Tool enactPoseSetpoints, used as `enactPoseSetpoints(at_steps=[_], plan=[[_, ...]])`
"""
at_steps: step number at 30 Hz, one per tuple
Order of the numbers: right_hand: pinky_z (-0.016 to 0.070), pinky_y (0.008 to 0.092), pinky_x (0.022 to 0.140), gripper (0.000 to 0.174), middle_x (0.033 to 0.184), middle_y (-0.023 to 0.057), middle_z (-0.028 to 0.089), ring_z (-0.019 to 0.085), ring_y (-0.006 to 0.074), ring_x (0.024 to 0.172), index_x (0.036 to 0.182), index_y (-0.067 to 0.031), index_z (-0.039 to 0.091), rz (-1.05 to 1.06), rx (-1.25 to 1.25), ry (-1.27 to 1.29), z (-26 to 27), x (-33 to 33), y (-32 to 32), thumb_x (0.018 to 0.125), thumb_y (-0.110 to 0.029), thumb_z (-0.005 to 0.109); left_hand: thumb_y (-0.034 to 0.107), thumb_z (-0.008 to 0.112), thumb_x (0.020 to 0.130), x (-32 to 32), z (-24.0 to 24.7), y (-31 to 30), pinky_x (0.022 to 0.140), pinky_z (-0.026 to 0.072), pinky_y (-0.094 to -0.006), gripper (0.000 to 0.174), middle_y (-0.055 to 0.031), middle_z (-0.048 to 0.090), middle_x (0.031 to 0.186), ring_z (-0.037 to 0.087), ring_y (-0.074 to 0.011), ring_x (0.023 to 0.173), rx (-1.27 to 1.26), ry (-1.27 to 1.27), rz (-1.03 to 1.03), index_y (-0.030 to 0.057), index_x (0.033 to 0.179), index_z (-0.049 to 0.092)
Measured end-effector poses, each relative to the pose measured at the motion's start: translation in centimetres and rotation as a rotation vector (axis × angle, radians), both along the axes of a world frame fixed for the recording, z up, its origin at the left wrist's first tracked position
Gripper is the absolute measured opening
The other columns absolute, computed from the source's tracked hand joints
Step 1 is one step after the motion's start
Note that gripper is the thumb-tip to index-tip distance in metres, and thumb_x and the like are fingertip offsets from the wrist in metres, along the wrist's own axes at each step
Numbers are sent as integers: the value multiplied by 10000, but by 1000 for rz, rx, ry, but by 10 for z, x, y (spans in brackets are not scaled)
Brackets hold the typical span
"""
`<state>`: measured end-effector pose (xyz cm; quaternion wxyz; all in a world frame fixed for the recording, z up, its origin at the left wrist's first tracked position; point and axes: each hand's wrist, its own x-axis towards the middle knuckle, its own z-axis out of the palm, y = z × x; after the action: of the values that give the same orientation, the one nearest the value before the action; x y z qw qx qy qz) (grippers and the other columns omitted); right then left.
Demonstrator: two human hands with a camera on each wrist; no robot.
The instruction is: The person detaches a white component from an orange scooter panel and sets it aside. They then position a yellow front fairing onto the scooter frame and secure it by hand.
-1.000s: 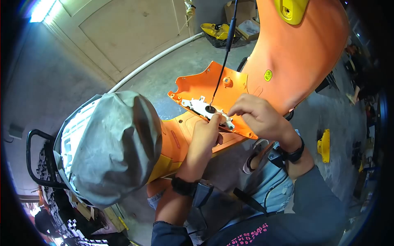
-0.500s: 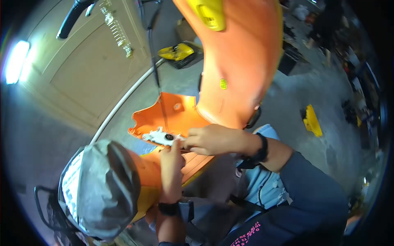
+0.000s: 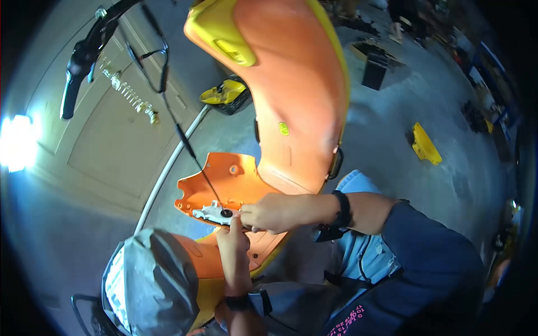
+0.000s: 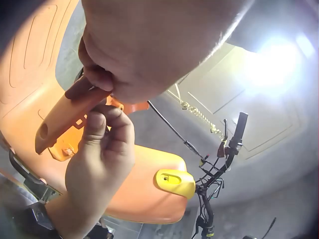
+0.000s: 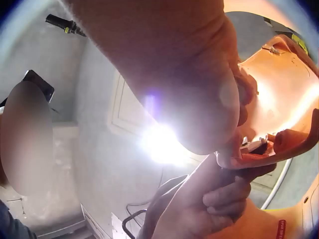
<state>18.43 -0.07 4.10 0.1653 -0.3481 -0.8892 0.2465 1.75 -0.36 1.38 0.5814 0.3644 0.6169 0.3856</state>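
Observation:
An orange curved panel (image 3: pixel 218 179) lies tilted with its hollow side up over the orange body. Inside its lower edge is a white bracket (image 3: pixel 209 213) with a round black piece (image 3: pixel 226 213), from which a black cable rises. The left hand (image 3: pixel 232 241) grips the panel's near edge, thumb by the bracket; the left wrist view shows its fingers on the panel (image 4: pixel 70 117). At the bracket's right end the right hand (image 3: pixel 274 213) has bent fingers close together; in the left wrist view thumb and forefinger of the right hand (image 4: pixel 102 149) meet. Whatever they pinch is hidden.
The large orange body (image 3: pixel 291 84) rises beyond the hands. A grey-covered seat (image 3: pixel 159 280) stands at the lower left, handlebars (image 3: pixel 84 56) at the upper left. On the floor lie a yellow part (image 3: pixel 426 144) and a basket with yellow parts (image 3: pixel 227 95).
The head view has turned, so the panel and hands appear lower and further left, and the handlebars have come into view. The right hand has come in lower, close beside the left thumb.

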Motion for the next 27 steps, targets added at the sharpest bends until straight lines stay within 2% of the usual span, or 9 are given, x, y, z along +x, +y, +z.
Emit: enactPoseSetpoints(at_steps=[5,9,12,13,14,18,21,24,27], plan=[[490,397,612,173,907,98,562,613,285,764,886,-37,551,19,51,-10,-11,-1,2,731,-44,626,240,556,908,2,-8,-1,339,229,-238,307,5,455,515,365,-58,357,20,-22,16,-7,727,574],[474,378,600,158,891,39,544,589,252,768,826,-83,535,167,98,7,-2,5,7,706,-39,628,197,476,941,-1,-5,-1,331,236,-241,283,-1,446,513,354,-67,351,-45,-13,-62,6,742,539],[470,382,602,143,896,46,543,584,261,787,821,-79,525,244,100,93,8,8,6,715,-50,617,258,473,945,-13,-14,-5,334,223,-261,359,8,404,471,330,-74,351,-40,21,-131,58,648,463],[470,396,627,132,913,68,545,578,285,795,846,-60,528,229,-54,46,20,7,5,741,-52,607,282,482,938,-14,-12,-6,334,225,-268,378,10,397,465,326,-77,352,-31,33,-141,65,629,459],[470,396,627,132,913,68,545,578,285,795,846,-60,528,255,-33,29,19,6,6,741,-52,607,307,491,930,-14,-9,-6,334,227,-275,398,12,389,459,321,-79,353,-21,42,-149,71,611,454],[454,403,694,168,921,120,555,572,302,814,887,-17,549,179,-152,89,10,2,8,789,-108,650,350,541,896,-15,-2,-7,339,239,-282,427,1,388,453,329,-87,357,-48,102,-128,69,587,451],[444,387,678,196,792,120,583,577,284,775,852,-1,572,218,-255,140,9,0,10,770,-131,693,345,544,895,-17,6,-11,346,255,-279,417,-9,407,464,362,-94,363,-39,64,-135,33,622,502],[451,376,678,192,779,115,598,586,268,753,856,-5,579,168,-259,166,9,-1,10,762,-120,702,351,549,895,-18,5,-9,346,269,-280,438,-20,429,463,393,-103,362,-40,71,-146,1,630,543],[458,373,673,181,791,113,603,596,257,738,841,-1,582,165,-270,187,-1,-1,16,768,-121,696,246,555,901,-17,0,-10,332,269,-260,349,-29,465,486,391,-90,347,28,93,-142,6,648,540]])
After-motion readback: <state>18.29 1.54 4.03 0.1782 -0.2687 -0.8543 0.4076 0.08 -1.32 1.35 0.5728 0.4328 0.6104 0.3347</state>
